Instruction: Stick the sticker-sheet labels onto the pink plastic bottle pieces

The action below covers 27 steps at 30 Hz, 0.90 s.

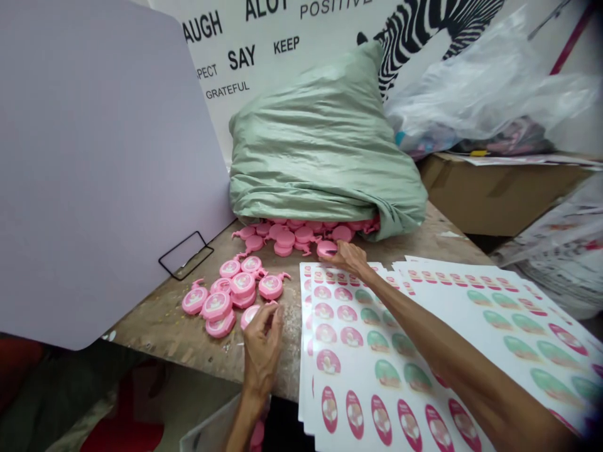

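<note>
My left hand [262,342] is closed, its fingertips curled at the edge of a stickered pink round case [249,316] near the table's front edge. Farther away, my right hand [351,258] reaches across the sticker sheets [372,351] and grips a pink round case [326,249] at the front of a pile. That pile of pink cases [284,238], several with small curled tails, spills from under a green sack [320,144]. Left of my left hand lies a loose cluster of pink cases [242,284] with round picture stickers on top.
A large pale panel [108,169] stands along the left side, with a black wire frame [186,255] at its foot. More sticker sheets [490,326] lie to the right. Behind them are a cardboard box [509,194] and a clear plastic bag [480,94].
</note>
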{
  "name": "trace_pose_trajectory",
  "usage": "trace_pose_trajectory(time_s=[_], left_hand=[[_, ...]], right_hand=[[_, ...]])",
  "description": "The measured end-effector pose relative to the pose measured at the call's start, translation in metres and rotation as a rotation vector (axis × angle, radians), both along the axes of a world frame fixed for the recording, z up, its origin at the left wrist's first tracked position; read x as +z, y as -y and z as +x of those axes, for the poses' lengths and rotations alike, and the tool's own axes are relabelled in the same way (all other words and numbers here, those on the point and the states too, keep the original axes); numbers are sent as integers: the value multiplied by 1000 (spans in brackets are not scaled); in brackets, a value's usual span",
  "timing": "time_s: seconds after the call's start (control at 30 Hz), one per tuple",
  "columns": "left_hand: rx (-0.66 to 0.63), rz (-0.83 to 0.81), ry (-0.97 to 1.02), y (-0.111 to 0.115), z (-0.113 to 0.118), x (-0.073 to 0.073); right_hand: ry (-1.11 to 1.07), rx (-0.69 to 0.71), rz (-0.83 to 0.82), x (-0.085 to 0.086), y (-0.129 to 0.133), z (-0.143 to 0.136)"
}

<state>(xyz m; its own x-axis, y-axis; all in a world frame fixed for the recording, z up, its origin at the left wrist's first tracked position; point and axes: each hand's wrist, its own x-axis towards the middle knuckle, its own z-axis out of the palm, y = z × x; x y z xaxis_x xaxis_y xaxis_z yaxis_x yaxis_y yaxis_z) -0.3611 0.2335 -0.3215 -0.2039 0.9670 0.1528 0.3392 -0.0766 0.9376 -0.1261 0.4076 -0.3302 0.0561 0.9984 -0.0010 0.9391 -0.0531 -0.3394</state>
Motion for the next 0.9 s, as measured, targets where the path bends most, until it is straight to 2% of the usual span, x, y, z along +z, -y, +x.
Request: trace_pose_trajectory(time_s=[0.1,0.17,0.27,0.33,0.4,0.5,0.57,0.63,0.73,0.9], left_hand=[[-96,-206,290,-1,32,-6],[-178,-283,461,2,56,-7],[-250,-304,587,12,83,-3],[-220,-296,627,18,89,2],[-162,-306,703,22,83,6],[-101,-347,776,24,60,10],[-98,-388,769,29,46,9],[-114,-448,769,36,38,7],[-128,-535,796,51,39,4],[-176,-556,801,67,41,-2]], right_hand=[[-7,-25,55,9,64,0],[-45,-37,85,13,113,-6],[-135,-26,86,18,176,-18],[-294,79,46,23,201,-18],[-485,155,16,25,213,-8],[-575,39,42,22,218,12],[-508,6,62,15,221,16],[-406,72,89,6,226,10],[-236,139,182,-6,233,-10],[-85,163,280,-18,235,-26]])
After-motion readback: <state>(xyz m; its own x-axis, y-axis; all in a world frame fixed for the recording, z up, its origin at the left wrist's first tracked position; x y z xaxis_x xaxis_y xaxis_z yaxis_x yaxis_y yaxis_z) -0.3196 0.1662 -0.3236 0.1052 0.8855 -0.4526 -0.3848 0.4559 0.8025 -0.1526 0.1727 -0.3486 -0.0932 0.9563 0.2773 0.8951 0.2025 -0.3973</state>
